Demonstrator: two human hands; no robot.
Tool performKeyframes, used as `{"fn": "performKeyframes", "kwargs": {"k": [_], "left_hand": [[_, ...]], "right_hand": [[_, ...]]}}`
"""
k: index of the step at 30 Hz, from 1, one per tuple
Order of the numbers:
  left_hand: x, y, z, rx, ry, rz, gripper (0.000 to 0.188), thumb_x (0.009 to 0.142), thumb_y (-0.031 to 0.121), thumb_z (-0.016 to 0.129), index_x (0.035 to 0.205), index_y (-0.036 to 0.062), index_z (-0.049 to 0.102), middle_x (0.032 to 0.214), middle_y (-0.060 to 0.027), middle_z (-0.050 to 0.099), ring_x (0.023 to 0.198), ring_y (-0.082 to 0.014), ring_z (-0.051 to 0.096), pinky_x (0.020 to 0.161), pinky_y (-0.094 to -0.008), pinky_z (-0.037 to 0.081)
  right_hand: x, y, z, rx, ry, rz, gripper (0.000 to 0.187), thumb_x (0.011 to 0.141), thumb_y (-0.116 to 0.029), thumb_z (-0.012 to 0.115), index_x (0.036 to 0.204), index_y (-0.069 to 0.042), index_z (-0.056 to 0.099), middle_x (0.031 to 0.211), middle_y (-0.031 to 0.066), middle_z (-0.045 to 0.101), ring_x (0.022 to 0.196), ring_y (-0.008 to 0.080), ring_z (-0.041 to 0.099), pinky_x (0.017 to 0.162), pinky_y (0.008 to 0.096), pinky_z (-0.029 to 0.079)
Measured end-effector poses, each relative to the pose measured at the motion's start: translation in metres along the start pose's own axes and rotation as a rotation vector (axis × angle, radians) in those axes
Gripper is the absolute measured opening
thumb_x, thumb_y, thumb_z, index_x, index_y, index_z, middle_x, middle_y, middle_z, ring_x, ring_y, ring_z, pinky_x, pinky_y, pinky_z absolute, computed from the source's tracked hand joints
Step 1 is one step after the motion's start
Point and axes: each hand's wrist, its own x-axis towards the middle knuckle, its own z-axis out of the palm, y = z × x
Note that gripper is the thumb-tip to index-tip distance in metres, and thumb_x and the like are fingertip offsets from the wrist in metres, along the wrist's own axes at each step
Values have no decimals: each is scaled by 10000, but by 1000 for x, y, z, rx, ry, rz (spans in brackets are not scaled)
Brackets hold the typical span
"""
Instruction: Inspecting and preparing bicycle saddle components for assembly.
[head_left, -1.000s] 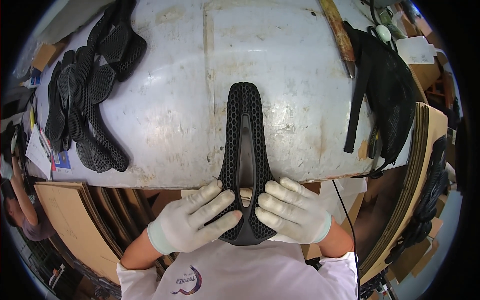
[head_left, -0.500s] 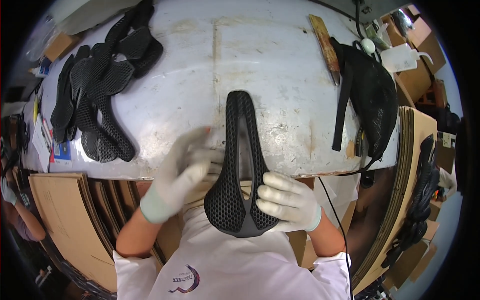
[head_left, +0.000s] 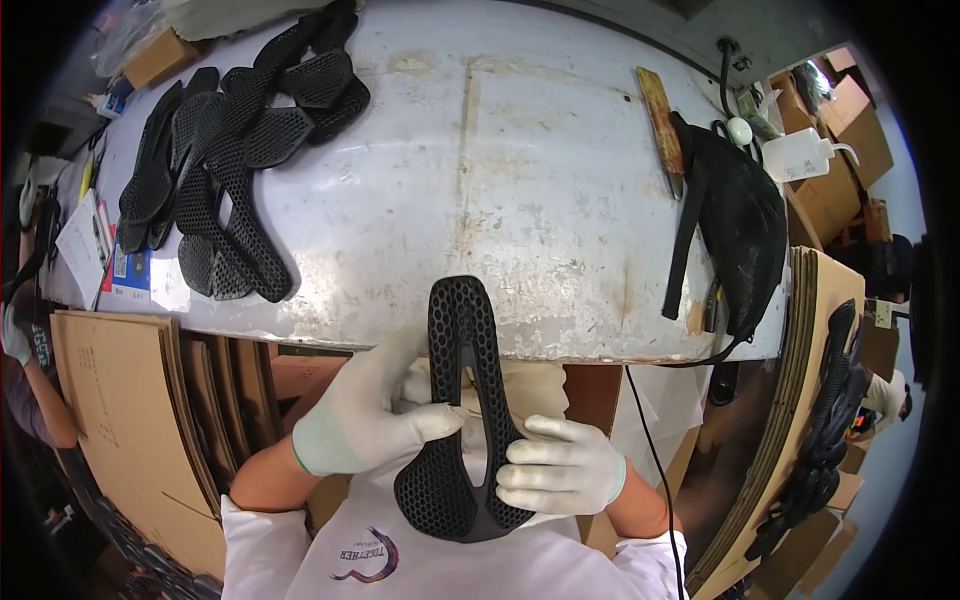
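A black bicycle saddle (head_left: 434, 490) with a honeycomb surface and a long central slot is held upright in front of my chest, its narrow nose pointing to the table. My left hand (head_left: 368, 412), in a white glove, grips its left side, the thumb lying over the front and the other fingers partly hidden behind. On the right, my gloved right hand (head_left: 560, 468) closes round the saddle's wide rear part, with fingers across its edge. Several similar black saddles (head_left: 215, 165) lie piled at the table's left.
The worn white table (head_left: 550, 230) spans the view ahead. On its right are a black mesh bag (head_left: 740, 220), a wooden-handled tool (head_left: 660, 120) and a white squeeze bottle (head_left: 800, 155). Cardboard sheets (head_left: 115, 380) stand below at left. A co-worker's gloved hand (head_left: 15, 335) shows far left.
The saddle has come nearer my body, off the table's front edge. My left hand, blurred beside it before, now has its thumb on it. The right hand keeps its hold.
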Motion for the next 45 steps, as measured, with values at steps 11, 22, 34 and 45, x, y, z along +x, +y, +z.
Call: {"fn": "performKeyframes", "kwargs": {"k": [11,22,34,45], "left_hand": [[-16,12,14,67,-138,-235,668,955,92,732,1525,-57,416,1082,-89,739,890,-101,718,789,-252,580],[-19,2,12,-47,-123,-107,648,950,93,733,1511,-45,438,1085,-87,733,900,-121,741,757,-253,591],[-13,-9,8,356,41,179,404,887,175,785,1250,24,694,947,-86,756,831,-167,748,731,-293,570],[-1,-66,-3,662,-159,1014,392,852,294,834,1130,33,745,661,-45,601,514,-221,605,467,-341,449]], "right_hand": [[57,20,-5,817,-4,989,566,997,-476,647,1255,27,682,1049,167,768,909,258,746,838,361,579],[59,11,-3,727,-57,877,599,998,-408,724,1365,34,553,996,125,769,865,212,757,784,334,606],[72,11,-15,630,-177,927,699,875,-363,847,1382,28,568,1106,149,724,946,262,747,812,356,607],[82,2,-8,54,73,258,471,823,-531,818,702,-111,642,587,39,471,457,217,504,435,361,364]]}}
